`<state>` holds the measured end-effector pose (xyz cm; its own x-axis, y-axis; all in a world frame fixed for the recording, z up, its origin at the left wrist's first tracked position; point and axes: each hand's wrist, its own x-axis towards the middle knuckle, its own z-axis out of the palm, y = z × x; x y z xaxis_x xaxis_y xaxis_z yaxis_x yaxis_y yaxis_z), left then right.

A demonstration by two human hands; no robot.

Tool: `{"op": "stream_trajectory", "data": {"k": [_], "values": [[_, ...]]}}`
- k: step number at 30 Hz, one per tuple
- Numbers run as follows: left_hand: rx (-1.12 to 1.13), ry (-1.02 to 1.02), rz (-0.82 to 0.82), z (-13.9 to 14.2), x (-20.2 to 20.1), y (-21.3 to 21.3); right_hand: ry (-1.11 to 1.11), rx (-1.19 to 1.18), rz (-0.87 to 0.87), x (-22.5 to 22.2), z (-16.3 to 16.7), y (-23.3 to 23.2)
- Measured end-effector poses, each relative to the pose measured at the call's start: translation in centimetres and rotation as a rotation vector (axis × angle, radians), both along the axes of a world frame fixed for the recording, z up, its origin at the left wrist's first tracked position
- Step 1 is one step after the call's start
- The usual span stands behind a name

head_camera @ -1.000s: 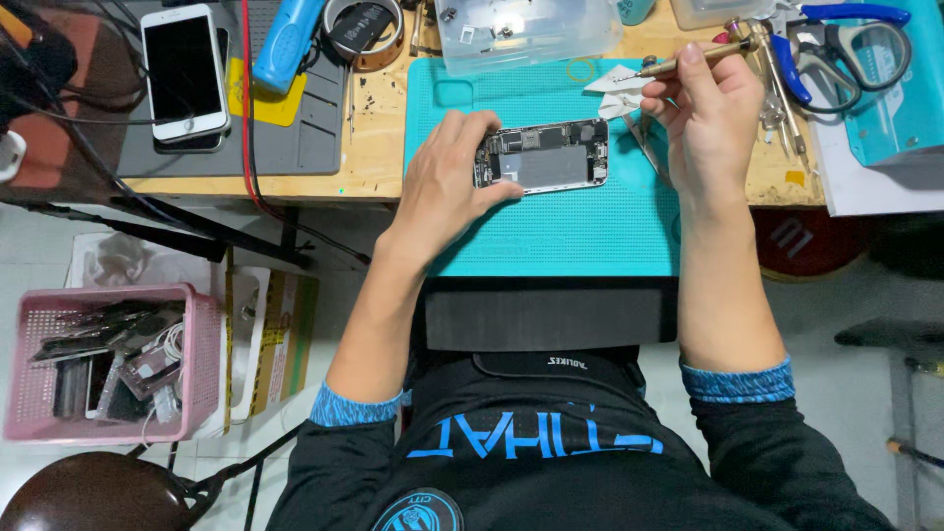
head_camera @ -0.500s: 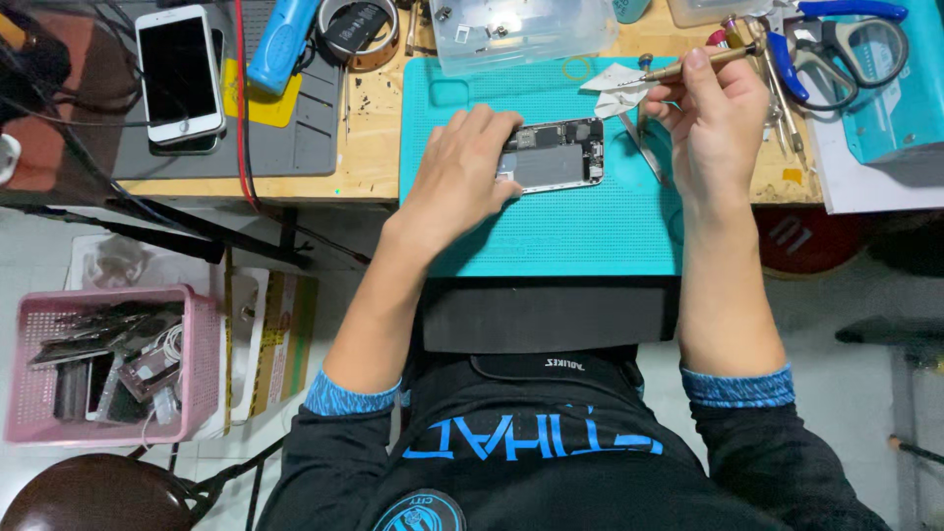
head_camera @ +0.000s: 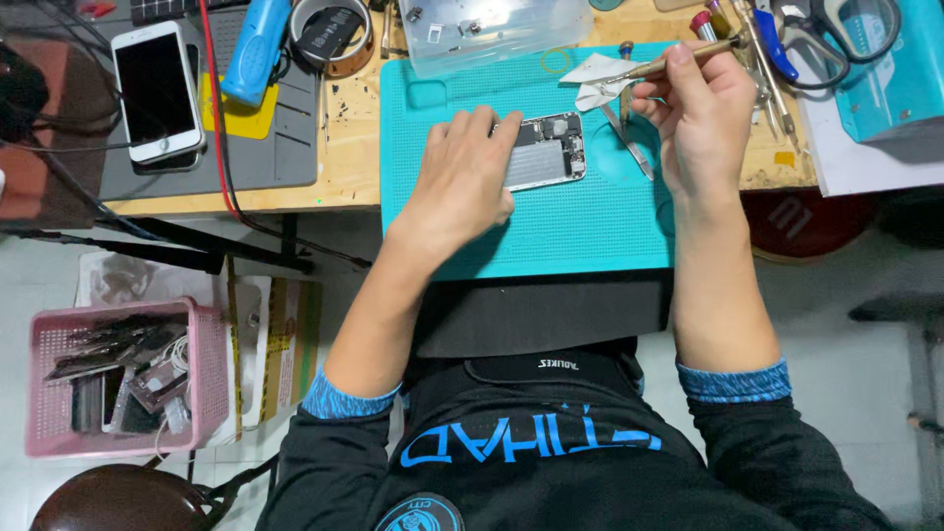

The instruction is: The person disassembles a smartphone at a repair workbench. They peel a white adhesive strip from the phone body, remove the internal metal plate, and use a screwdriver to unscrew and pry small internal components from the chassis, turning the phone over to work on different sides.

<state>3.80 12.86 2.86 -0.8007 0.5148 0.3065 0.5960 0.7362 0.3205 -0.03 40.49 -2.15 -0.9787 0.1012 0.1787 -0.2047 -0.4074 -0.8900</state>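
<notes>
Risk centres on the opened smartphone, lying on the teal work mat with its circuitry exposed. The left hand presses flat on its left end, steadying it without gripping. The right hand pinches a slim brass-coloured tool above a crumpled white tissue. A slip of that tip could, in the inspector's judgement, scratch components; loose tweezers beside the phone may snag. A clear plastic parts box sits behind the mat; a yellow square pad lies on the grey mat at left.
</notes>
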Motion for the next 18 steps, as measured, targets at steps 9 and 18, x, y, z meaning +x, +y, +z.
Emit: {"op": "stream_trajectory", "data": {"k": [9,18], "values": [[-0.028,0.051,0.044,0.2,0.7,0.5,-0.003,0.002,0.007,0.3,0.3,-0.1],[-0.007,0.125,0.042,0.1,1.3,0.4,0.002,-0.013,0.018,0.4,0.1,-0.1]]}}
